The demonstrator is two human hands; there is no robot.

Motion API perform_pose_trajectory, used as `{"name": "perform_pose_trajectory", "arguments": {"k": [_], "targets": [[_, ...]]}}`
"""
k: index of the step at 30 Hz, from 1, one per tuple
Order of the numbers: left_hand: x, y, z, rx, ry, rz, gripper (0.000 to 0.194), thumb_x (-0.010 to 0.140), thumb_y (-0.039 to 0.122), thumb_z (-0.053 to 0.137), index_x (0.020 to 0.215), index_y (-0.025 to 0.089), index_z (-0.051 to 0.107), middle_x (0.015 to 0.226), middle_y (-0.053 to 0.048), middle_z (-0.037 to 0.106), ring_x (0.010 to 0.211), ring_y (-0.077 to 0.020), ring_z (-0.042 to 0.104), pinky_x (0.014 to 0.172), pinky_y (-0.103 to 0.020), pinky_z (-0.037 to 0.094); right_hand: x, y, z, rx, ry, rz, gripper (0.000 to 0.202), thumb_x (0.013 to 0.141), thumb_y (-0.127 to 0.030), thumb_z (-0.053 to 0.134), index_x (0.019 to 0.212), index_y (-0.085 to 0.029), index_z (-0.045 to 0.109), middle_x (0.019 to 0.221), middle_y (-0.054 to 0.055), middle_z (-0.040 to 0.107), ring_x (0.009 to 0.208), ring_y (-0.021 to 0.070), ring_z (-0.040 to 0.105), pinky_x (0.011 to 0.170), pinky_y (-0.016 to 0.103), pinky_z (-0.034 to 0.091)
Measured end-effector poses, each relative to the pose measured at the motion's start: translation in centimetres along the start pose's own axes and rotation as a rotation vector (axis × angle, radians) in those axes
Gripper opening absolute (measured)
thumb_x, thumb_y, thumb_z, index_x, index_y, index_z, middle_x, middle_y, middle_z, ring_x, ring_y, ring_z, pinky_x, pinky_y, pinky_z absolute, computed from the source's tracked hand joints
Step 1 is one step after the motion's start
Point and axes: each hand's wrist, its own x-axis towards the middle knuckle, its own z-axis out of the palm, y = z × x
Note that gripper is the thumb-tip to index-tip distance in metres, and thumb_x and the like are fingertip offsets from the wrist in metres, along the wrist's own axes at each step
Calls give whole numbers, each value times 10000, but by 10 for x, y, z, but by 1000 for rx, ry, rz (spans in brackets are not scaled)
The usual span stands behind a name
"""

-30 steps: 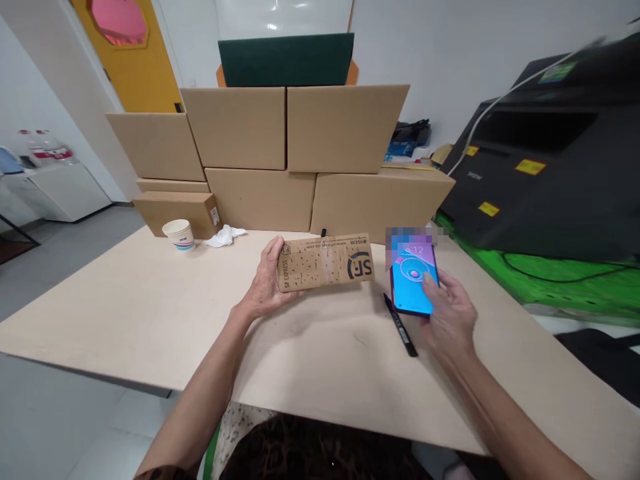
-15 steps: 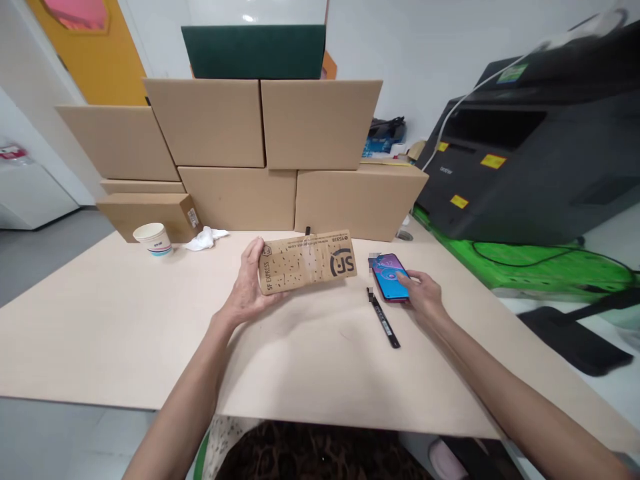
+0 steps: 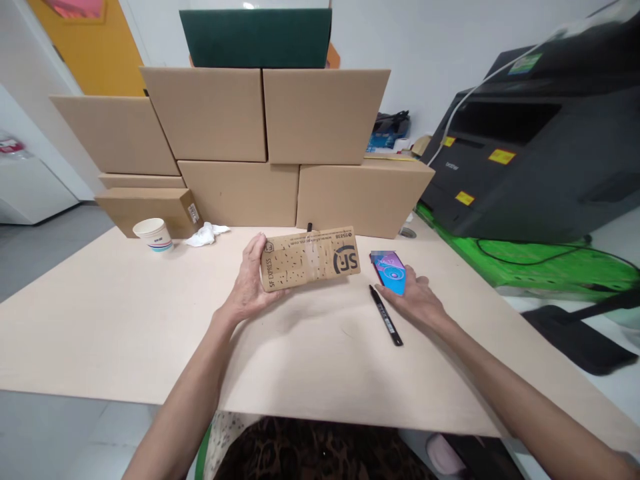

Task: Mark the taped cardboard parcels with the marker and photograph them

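Note:
My left hand [image 3: 250, 283] grips the left end of a small cardboard box [image 3: 293, 261] printed with "SF EXPRESS", held tilted above the table. Clear tape crosses the box near its middle, and a small dark tip shows above its top edge. On the right, my right hand [image 3: 413, 293] is closed around the lower part of a smartphone [image 3: 390, 270] with its screen lit blue and purple. The thumb lies along the phone's lower left; the other fingers are at its right side. Just left of that hand, a black marker pen [image 3: 386, 317] lies on the table.
Stacked cardboard boxes [image 3: 230, 193] line the table's back, topped by a dark green box [image 3: 255, 39]. A paper cup [image 3: 154, 235] and crumpled tissue [image 3: 206, 234] stand at the left. A black printer [image 3: 510, 153] fills the right, near a green surface [image 3: 540, 267].
My right thumb has moved off the phone's screen to its lower left edge. The view has shifted slightly; my left hand still holds the box in much the same pose.

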Motion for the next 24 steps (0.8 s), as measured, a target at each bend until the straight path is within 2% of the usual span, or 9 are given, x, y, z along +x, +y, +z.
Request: {"name": "perform_pose_trajectory", "arguments": {"k": [6, 13, 21, 24], "targets": [[0, 0, 1, 19, -6, -4, 1264, 741, 515, 873, 1657, 360, 16, 1631, -183, 230, 1530, -438, 277, 1210, -697, 334, -5, -5, 4, -161, 104, -56, 884, 969, -647, 363, 1612, -48, 268, 1343, 327, 582, 1247, 493, 589, 938, 590, 504], [0, -1, 3, 19, 0, -11, 1259, 736, 539, 869, 1657, 360, 28, 1635, -177, 233, 1525, -437, 284, 1215, -685, 333, -6, -5, 7, -256, 126, -70, 852, 989, -614, 364, 1574, 5, 330, 1306, 332, 611, 1268, 492, 554, 963, 592, 481], [-1, -4, 4, 3, -10, -17, 1268, 729, 527, 876, 1655, 360, 27, 1639, -181, 222, 1532, -451, 270, 1217, -697, 321, -8, -5, 9, -278, 129, -58, 830, 996, -664, 316, 1486, -10, 459, 1292, 326, 611, 1253, 483, 555, 952, 595, 474], [-3, -7, 5, -3, 6, -40, 1328, 702, 510, 894, 1657, 341, -14, 1645, -199, 215, 1530, -462, 280, 1210, -709, 324, -12, -5, 8, -271, 173, -106, 804, 992, -660, 324, 1455, -29, 505, 1315, 310, 609, 1243, 482, 553, 979, 610, 454]]}}
